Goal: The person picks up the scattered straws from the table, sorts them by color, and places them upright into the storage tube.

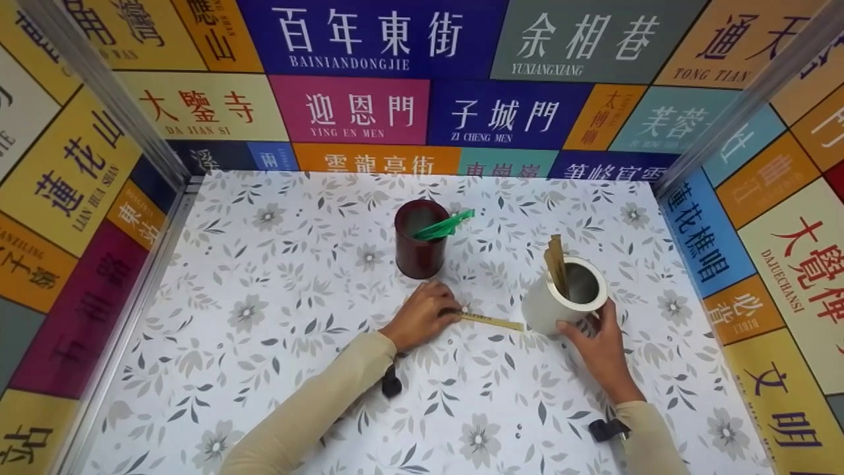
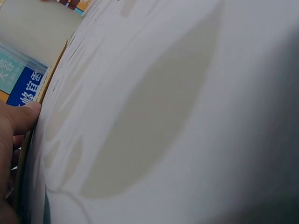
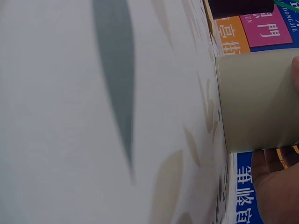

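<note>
My left hand point(image 1: 425, 313) pinches one end of a flat, yellowish printed strip point(image 1: 491, 320) at the tabletop. The strip points right, its far end close to the base of a cream cylindrical holder point(image 1: 554, 307). In the left wrist view, the thumb point(image 2: 23, 116) presses along the strip point(image 2: 49, 81). My right hand point(image 1: 603, 349) grips the cream holder from its right side, with the thumb at the front. Several similar strips point(image 1: 556, 264) lean inside the holder. In the right wrist view, fingers point(image 3: 280, 186) curl round the holder point(image 3: 257, 102).
Behind my left hand stands a dark red cylindrical holder point(image 1: 420, 254) with green strips point(image 1: 445, 225) leaning out to the right. A floral cloth point(image 1: 316, 257) covers the table. Colourful panels with Chinese lettering point(image 1: 349, 111) enclose the back and both sides.
</note>
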A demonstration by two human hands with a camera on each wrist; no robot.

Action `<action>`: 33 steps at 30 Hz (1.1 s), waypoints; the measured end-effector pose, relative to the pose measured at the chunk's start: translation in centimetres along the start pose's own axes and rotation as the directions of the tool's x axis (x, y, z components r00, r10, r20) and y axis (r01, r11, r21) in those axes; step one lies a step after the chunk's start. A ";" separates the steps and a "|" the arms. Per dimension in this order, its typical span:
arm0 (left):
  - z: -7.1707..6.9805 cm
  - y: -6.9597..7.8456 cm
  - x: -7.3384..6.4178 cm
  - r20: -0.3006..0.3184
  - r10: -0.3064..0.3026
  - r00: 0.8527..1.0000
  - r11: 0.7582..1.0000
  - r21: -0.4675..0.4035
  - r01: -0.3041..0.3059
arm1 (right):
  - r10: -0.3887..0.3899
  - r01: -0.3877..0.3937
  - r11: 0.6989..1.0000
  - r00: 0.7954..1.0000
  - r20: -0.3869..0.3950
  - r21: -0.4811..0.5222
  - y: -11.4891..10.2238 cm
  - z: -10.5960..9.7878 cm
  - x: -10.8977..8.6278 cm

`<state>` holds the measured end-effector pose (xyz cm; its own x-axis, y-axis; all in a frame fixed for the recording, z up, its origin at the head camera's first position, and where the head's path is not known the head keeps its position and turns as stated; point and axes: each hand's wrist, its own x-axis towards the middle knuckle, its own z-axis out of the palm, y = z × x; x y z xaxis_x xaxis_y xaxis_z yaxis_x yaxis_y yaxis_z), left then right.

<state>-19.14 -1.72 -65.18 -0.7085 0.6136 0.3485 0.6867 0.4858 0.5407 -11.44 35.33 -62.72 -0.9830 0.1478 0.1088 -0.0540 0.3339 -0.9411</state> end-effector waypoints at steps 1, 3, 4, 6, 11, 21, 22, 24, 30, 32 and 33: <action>-0.1 0.1 0.0 0.009 0.005 1.000 1.000 0.022 -0.006 | -0.001 0.001 1.000 1.000 0.001 0.002 0.0 0.0 0.0; -0.3 0.3 0.1 0.037 0.011 0.999 0.997 0.071 -0.014 | 0.001 -0.001 1.000 1.000 0.002 0.004 0.1 0.1 0.0; -0.3 0.5 0.1 0.051 0.012 0.999 0.995 0.102 -0.017 | 0.002 -0.002 1.000 1.000 0.001 0.005 0.0 0.1 0.0; -0.5 1.0 0.2 0.079 0.008 0.997 0.986 0.164 -0.021 | 0.005 -0.005 1.000 1.000 0.000 0.011 0.0 0.1 0.0; -0.7 1.9 0.2 0.100 0.012 0.995 0.957 0.287 -0.040 | 0.005 -0.005 1.000 1.000 -0.006 0.013 0.0 0.1 0.0; -1.2 3.2 0.0 0.040 0.053 0.998 0.939 0.338 -0.064 | 0.005 -0.005 1.000 1.000 -0.001 0.016 0.1 0.1 0.1; -1.3 3.4 -0.1 0.033 0.043 0.999 0.946 0.321 -0.052 | 0.005 -0.005 1.000 1.000 -0.001 0.014 0.2 0.1 0.2; -1.5 3.8 -0.2 0.022 0.024 0.999 0.960 0.277 -0.029 | 0.002 -0.002 1.000 1.000 0.004 0.006 0.1 0.1 0.1; -2.7 5.1 -0.2 0.034 -0.002 0.999 0.986 0.169 -0.004 | 0.011 -0.011 1.000 1.000 0.016 -0.011 0.0 -0.1 0.1; -3.1 5.8 0.0 0.031 -0.017 0.999 0.994 0.113 0.014 | 0.014 -0.014 1.000 1.000 0.016 -0.010 0.0 -0.2 0.1; -3.3 6.1 0.2 0.029 -0.031 0.999 0.997 0.073 0.028 | 0.016 -0.016 1.000 1.000 0.015 -0.009 0.0 -0.2 0.0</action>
<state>-15.59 -0.69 -59.31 -0.7242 0.6162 0.3094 0.6763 0.5472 0.4932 -11.45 35.49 -62.64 -0.9863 0.1388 0.0891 -0.0370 0.3399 -0.9397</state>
